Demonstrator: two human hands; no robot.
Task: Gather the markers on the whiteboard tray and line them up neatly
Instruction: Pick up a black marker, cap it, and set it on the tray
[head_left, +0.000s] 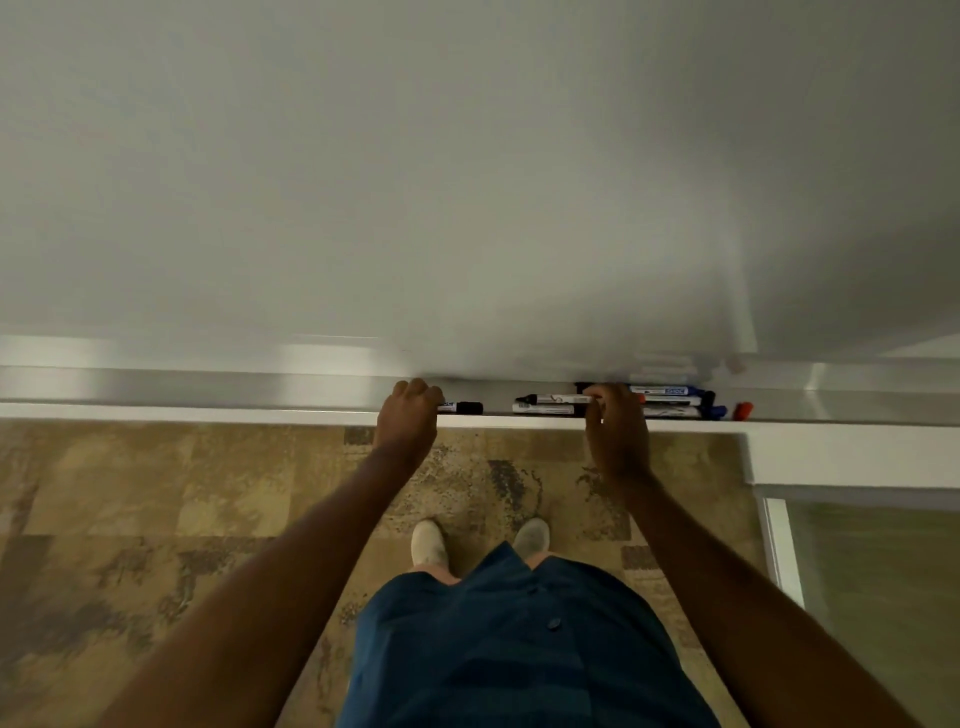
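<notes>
**Both hands on the markers at the whiteboard tray**

The left hand (408, 415) is curled over the tray (208, 400), its fingers (421, 391) closed around one end of a black marker (462, 408); the capped end sticks out just to the right of the knuckles and lies flat along the tray.

The right hand (615, 421) rests on a bunch of markers (550, 404) a little further along. Its fingertips press down on them, but whether they pinch any one marker cannot be told. To the left of those fingers two black-capped markers lie side by side, lengthwise. To the right of them blue-capped markers (670, 400) lie stacked close together, and a red cap (743, 410) sits apart beyond these.

The whiteboard (467, 182) rises behind the fingers; patterned floor (156, 493) lies below.
</notes>
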